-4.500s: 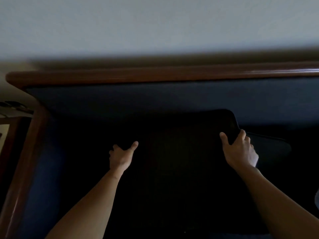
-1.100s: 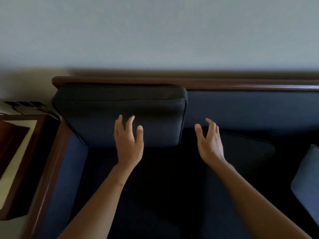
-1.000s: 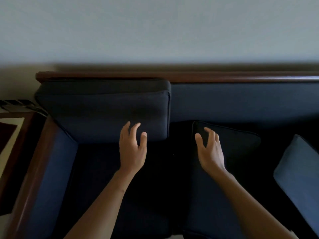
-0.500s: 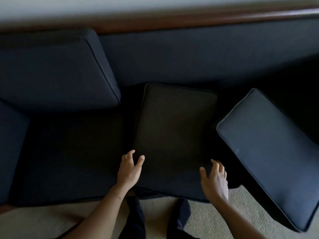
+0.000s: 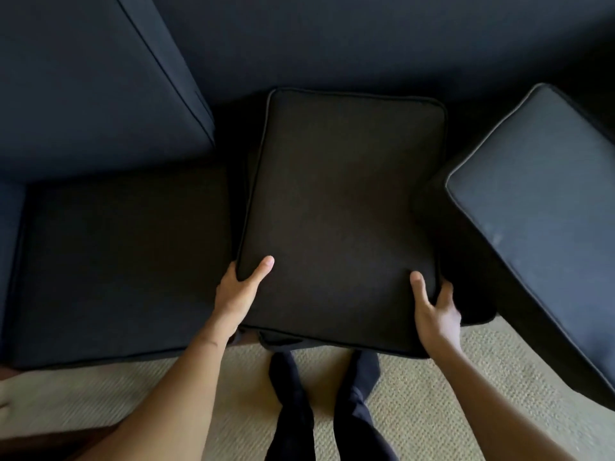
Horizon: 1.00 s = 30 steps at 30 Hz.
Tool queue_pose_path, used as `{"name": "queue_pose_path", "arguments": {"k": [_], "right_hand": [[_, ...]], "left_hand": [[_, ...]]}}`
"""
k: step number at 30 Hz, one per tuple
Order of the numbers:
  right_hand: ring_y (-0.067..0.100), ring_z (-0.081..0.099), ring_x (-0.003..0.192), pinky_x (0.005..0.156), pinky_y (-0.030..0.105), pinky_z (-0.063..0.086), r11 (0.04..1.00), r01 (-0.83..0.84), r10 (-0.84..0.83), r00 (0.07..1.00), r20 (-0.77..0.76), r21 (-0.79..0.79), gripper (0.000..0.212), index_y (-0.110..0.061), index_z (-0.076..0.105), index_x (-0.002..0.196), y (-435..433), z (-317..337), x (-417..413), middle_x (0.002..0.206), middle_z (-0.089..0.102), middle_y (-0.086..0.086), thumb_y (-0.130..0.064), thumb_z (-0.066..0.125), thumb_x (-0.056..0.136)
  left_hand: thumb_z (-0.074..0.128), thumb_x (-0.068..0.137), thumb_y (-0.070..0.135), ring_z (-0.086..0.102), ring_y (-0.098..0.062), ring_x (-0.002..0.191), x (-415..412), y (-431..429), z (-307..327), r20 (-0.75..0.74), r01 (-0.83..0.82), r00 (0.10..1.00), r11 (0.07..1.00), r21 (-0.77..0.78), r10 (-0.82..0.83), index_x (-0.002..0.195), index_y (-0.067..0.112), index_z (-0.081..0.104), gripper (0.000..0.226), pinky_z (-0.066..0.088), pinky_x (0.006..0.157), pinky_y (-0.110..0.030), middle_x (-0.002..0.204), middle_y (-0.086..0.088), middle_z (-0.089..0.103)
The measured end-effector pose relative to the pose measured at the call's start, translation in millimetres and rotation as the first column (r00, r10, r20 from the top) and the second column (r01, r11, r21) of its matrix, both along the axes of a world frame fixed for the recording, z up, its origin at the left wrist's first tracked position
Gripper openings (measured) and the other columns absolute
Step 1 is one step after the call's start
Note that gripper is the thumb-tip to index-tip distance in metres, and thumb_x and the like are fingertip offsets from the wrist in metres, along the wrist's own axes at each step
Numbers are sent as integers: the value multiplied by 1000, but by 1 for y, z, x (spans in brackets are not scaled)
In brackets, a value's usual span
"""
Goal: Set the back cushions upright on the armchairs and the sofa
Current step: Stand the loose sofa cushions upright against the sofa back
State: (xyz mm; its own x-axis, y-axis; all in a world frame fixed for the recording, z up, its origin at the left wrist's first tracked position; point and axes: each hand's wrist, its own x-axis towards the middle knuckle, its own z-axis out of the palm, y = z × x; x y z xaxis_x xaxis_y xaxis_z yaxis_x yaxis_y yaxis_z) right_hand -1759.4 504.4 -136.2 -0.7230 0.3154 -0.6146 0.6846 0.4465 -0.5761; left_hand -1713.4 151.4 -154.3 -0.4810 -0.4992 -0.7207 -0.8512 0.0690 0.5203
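Both hands on the flat back cushion (image 5: 336,211) — left hand (image 5: 236,291) clamps its left edge, thumb on top; right hand (image 5: 436,311) wraps the right edge, fingers curled under. It lies on the sofa seat (image 5: 126,257), near end overhanging the carpet (image 5: 432,394).

We count three back cushions (image 5: 336,207), one sofa (image 5: 366,44), two hands (image 5: 234,294), two feet (image 5: 289,377), one carpet (image 5: 432,410).

The flat dark rectangular back cushion (image 5: 336,207) is covered in matt woven cloth with piped edges; the beige carpet (image 5: 432,404) is coarsely looped.
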Motion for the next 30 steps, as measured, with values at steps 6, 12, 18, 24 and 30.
{"name": "queue_pose_path", "arguments": {"k": [6, 12, 18, 24, 30], "right_hand": [[25, 57, 124, 105, 38, 43, 990, 24, -16, 998, 54, -140, 98, -40, 45, 152, 7, 15, 1, 137, 60, -5, -88, 66, 69], [17, 66, 120, 111, 48, 49, 977, 15, 0, 998, 69, -211, 98, -51, 49, 145, 7, 47, 23, 129, 70, -15, -85, 81, 58], [25, 60, 129, 114, 49, 47, 967, -35, 60, 994, 89, -252, 115, -38, 34, 161, -2, 118, 32, 143, 63, -2, -70, 85, 64], [27, 60, 128, 112, 45, 47, 966, -86, 86, 996, -8, -244, 97, -30, 33, 163, -8, 212, 11, 146, 60, 4, -52, 82, 83], [22, 60, 124, 101, 37, 48, 953, -213, 167, 963, -213, -214, 65, -36, 58, 148, -15, 297, -14, 137, 64, -1, -54, 74, 87]], "left_hand": [[78, 53, 95, 63, -15, 124, 8, -1, 15, -61, -43, 997, 996, 74, 47, 143, 34, 62, 110, 51, 97, -31, 134, 13, 67], [76, 52, 98, 64, -12, 119, 38, -6, 55, -64, -64, 996, 998, 16, 65, 134, 36, 68, 103, 50, 99, -33, 126, 19, 70], [73, 57, 97, 62, -18, 121, 48, -12, 139, -23, -23, 999, 1000, 13, 23, 126, 39, 68, 90, 50, 99, -37, 123, 16, 66], [72, 71, 86, 61, -28, 127, 22, -23, 236, -40, 74, 997, 997, 19, -73, 144, 24, 62, 96, 48, 105, -43, 139, -1, 66], [69, 85, 75, 56, -37, 135, 2, -39, 321, 24, 129, 991, 992, -14, -128, 154, 12, 52, 94, 44, 111, -47, 151, -12, 59]]}}
